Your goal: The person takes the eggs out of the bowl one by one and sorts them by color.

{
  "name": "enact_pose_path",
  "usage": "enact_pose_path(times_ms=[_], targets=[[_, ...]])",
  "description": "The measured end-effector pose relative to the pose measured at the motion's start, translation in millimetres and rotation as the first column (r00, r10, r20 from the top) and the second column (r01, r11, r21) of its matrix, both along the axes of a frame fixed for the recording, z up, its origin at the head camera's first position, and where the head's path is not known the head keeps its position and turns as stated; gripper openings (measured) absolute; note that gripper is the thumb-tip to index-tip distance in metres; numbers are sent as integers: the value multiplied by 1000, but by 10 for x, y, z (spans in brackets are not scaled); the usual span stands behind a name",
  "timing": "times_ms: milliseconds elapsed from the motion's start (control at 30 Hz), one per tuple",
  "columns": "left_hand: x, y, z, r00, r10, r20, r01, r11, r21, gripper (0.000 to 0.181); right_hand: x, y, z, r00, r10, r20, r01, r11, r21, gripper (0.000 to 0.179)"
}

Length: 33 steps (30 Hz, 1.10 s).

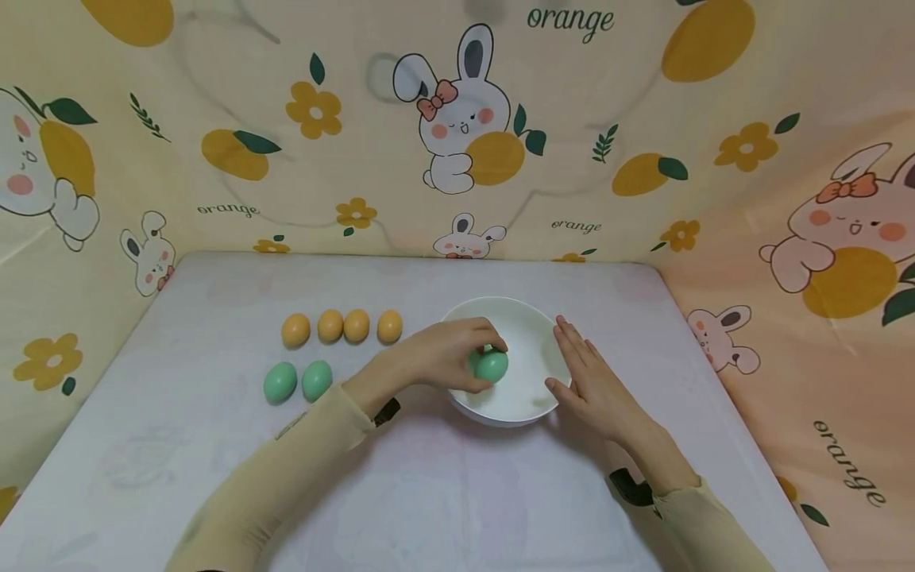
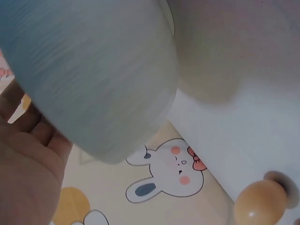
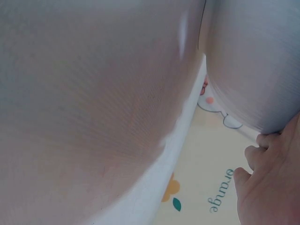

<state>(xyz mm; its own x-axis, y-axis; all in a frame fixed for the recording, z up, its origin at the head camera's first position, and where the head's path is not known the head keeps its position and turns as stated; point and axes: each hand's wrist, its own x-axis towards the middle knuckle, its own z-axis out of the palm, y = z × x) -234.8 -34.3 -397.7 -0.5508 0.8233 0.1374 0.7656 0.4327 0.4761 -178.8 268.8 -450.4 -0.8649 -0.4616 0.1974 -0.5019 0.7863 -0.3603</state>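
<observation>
A white bowl point(image 1: 530, 349) stands on the table in the head view. Inside its left part, my left hand point(image 1: 452, 353) holds a green egg point(image 1: 492, 367), fingers and thumb curled about it. Across the bowl, my right hand point(image 1: 596, 389) lies along the right rim with its fingers straight. In the left wrist view the bowl's outer wall point(image 2: 103, 79) covers the egg and the fingertips of my left hand point(image 2: 30, 164). The right wrist view shows the fingers of my right hand point(image 3: 274, 173) against the bowl's side point(image 3: 255, 61).
Left of the bowl, several yellow eggs point(image 1: 356, 326) form a row. Nearer to me lie two more green eggs, one farther left point(image 1: 279, 383) and one beside my left forearm point(image 1: 317, 380). A printed cloth point(image 1: 300, 183) with rabbits and oranges hangs behind the white table point(image 1: 457, 485).
</observation>
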Motion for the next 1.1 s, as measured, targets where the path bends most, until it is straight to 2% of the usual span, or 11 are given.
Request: enact_pose_path(times_ms=[200,367,500,767,1100], targets=[[21,-138,17,999,38,11,-39,992,116,50,-6,-5,2,1000,-3,1,3,1000,4,85],[28,-281,-5,998,59,-9,-55,970,236,50,-6,-6,4,1000,0,1,0,1000,0,85],[49,-415,-38,995,104,2,-100,951,291,50,-3,-9,5,1000,-2,6,2,1000,-3,85],[118,-694,-42,983,183,28,-182,922,341,49,2,-4,6,1000,-5,13,5,1000,-7,84],[197,-1018,-41,956,270,113,-292,906,308,49,-14,3,-15,1000,-1,6,1,1000,-11,84]])
